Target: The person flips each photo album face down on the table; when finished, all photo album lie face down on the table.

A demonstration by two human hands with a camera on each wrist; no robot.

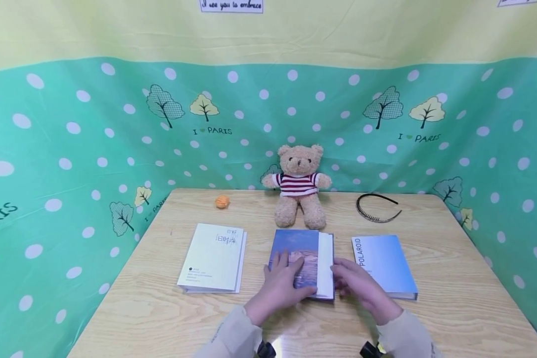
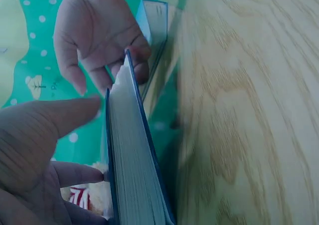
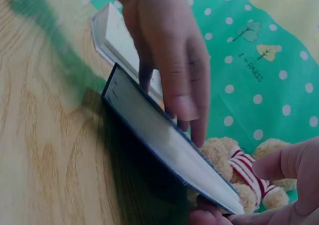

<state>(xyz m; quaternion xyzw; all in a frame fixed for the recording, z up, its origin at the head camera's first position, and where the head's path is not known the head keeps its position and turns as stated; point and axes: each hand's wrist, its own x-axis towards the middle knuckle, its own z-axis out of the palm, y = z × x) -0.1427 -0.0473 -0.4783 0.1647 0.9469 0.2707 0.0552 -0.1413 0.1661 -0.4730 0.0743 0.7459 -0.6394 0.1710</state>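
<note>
A hardback book (image 1: 306, 248) with a blue and pink picture cover lies in the middle of the table, a white strip along its right side. My left hand (image 1: 283, 283) rests on the cover with its fingers spread. At the book's right edge is my right hand (image 1: 355, 283), its fingertips touching the edge. The right wrist view has its thumb (image 3: 276, 164) apart from the book and its other fingers bent at the lower edge. Page edges (image 2: 130, 150) show between the covers in the left wrist view.
A white book (image 1: 212, 258) lies left of the middle one, and a blue book marked POLAROID (image 1: 387, 268) lies to the right. Behind them are an orange ball-like thing (image 1: 222, 201), a seated teddy bear (image 1: 299, 186) in a striped shirt and a black headband (image 1: 371, 217). A dotted green curtain (image 1: 250, 119) hangs behind.
</note>
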